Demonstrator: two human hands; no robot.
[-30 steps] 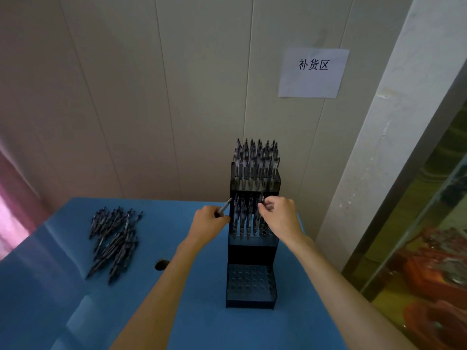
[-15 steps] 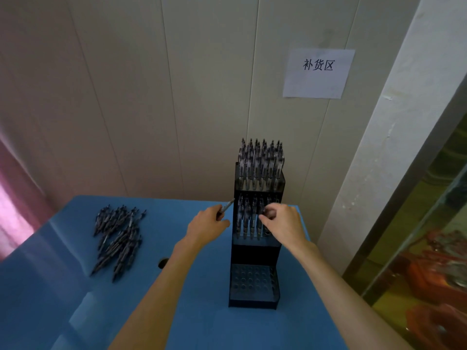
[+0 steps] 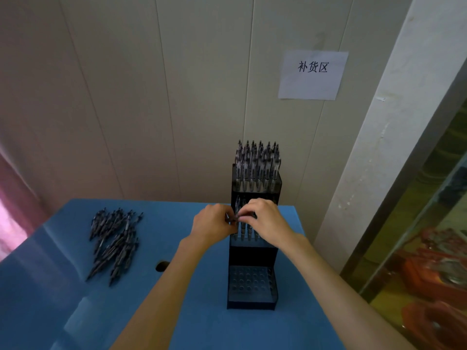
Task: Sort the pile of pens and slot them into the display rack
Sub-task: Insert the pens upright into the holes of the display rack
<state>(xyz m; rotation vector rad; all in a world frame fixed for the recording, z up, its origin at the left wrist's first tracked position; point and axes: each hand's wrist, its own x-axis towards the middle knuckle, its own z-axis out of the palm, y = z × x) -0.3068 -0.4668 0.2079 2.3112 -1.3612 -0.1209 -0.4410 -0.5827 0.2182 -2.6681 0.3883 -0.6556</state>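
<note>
A black three-tier display rack [image 3: 251, 253] stands on the blue table [image 3: 197, 324]. Its top tier is packed with upright pens [image 3: 257, 165], its middle tier holds several, and its bottom tier [image 3: 250, 284] shows bare holes. A pile of dark pens [image 3: 113, 242] lies at the table's left. My left hand [image 3: 214, 227] and my right hand [image 3: 265, 221] meet in front of the middle tier. Both pinch one pen [image 3: 233, 218] between them, lying roughly level. Fingers hide most of that pen.
A paper sign [image 3: 313, 75] hangs on the panelled wall behind the rack. A small dark hole [image 3: 161, 266] marks the tabletop left of the rack. A white pillar [image 3: 384, 137] and a glass pane with orange items [image 3: 434, 276] stand to the right.
My left hand moved right with its pen, and my right hand left the middle-tier pens to meet it. Both hands now pinch that pen.
</note>
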